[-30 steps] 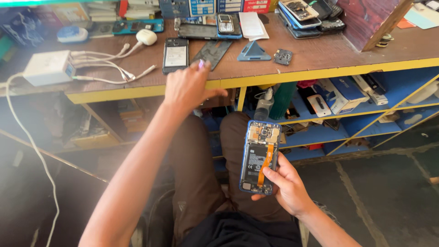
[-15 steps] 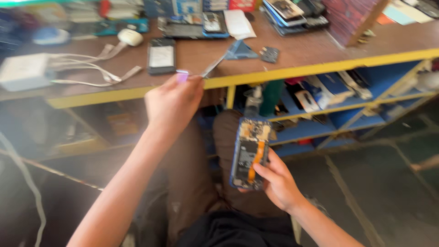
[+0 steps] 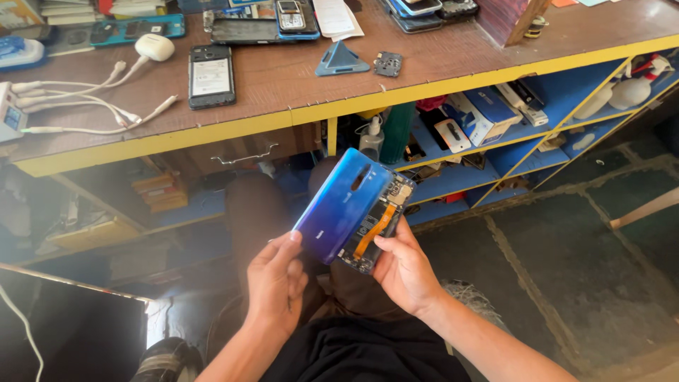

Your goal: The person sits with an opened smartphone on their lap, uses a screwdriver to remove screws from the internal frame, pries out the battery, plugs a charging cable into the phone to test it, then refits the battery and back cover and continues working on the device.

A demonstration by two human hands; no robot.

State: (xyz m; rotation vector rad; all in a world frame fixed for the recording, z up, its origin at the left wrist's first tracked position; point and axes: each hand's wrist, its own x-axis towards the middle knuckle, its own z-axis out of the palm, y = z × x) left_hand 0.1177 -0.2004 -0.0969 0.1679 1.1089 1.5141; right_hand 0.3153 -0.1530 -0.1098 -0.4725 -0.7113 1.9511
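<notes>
left hand [image 3: 276,279] pinches the blue back cover [image 3: 341,203] by its lower edge; right hand [image 3: 404,267] is closed on the opened phone [image 3: 373,225], both over the lap below the counter [image 3: 283,85]. cover sits skewed; pressing now could snag the orange flex cable [image 3: 370,230].

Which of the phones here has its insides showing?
The one in the hands: the phone under the blue back cover shows an orange ribbon cable; the benchtop phones lie closed.
</notes>
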